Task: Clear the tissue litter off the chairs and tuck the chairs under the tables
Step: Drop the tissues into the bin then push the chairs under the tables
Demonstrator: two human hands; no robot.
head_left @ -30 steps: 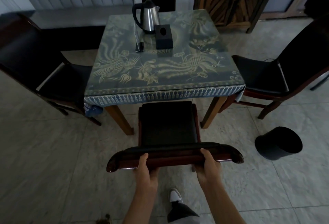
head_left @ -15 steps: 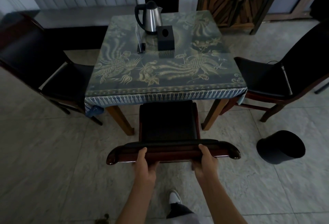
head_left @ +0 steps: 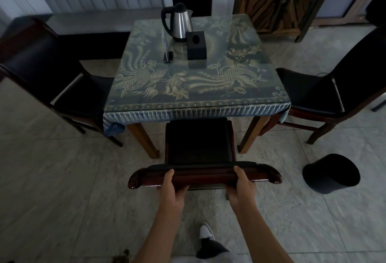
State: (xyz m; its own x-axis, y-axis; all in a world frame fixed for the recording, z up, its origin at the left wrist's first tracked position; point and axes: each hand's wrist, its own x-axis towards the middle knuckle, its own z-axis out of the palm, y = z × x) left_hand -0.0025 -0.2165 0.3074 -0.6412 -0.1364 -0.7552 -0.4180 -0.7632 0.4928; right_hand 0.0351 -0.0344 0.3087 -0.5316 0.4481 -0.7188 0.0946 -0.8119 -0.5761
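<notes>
Both forearms are bare, with no sleeves showing. A white shoe shows below a dark trouser leg.

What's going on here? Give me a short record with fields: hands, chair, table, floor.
hands: left hand and right hand both grip the top rail of the dark wooden chair with a black seat
chair: seat front at the table's edge
table: patterned blue tablecloth, steel electric kettle, black cube tissue box
floor: black round bin to the right
</notes>
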